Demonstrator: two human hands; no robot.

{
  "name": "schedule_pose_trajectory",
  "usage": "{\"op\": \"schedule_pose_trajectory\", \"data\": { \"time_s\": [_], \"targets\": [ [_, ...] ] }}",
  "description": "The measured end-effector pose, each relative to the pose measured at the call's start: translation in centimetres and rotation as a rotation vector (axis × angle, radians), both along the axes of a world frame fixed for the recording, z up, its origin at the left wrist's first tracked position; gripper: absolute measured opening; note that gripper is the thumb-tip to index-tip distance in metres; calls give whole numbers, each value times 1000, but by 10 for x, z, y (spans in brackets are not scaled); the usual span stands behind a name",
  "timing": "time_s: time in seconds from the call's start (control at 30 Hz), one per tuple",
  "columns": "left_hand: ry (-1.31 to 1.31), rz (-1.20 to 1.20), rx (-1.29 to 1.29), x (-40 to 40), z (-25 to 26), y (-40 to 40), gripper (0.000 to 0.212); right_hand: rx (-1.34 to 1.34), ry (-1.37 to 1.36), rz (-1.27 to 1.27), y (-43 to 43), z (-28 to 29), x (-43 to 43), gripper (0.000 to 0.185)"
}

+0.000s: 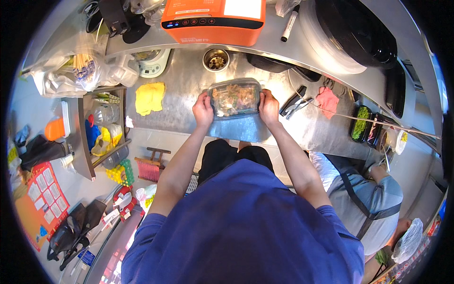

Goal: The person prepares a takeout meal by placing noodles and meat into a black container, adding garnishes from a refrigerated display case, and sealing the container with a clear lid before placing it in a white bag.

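Observation:
A lidded clear plastic food container (234, 99) with cooked food inside is held level between my two hands, over the front part of the stainless steel counter (184, 103). My left hand (204, 109) grips its left side, and my right hand (269, 107) grips its right side. To the left lies a folded yellow cloth (150, 98). On the right are a black stapler (293, 100) and, beyond it, a crumpled pink cloth (326, 102). Behind the container stands a round metal bowl (216, 60) with small pieces in it.
An orange label printer (212, 32) and a marker pen (289, 26) rest on the raised shelf. A kitchen scale (153, 65) stands at the back left. Black trays with greens (361, 123) are at the right, where a co-worker (369, 206) stands close by.

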State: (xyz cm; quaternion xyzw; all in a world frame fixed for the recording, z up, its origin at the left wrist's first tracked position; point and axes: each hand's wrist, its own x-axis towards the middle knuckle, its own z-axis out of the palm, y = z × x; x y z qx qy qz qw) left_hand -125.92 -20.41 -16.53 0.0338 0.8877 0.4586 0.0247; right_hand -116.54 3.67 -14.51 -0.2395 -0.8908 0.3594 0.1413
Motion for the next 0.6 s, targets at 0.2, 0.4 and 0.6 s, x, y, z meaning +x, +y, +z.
{"op": "schedule_pose_trajectory", "data": {
  "time_s": [0.2,0.4,0.6],
  "targets": [
    [-20,-5,29,5,-9,7,27,36,-136,57,3,-17,0,15],
    [28,-196,-126,-3,12,4,43,9,-242,-1,-10,-12,9,25],
    [138,-622,-325,-19,90,2,83,265,-212,416,-3,65,3,85]
  ]
}}
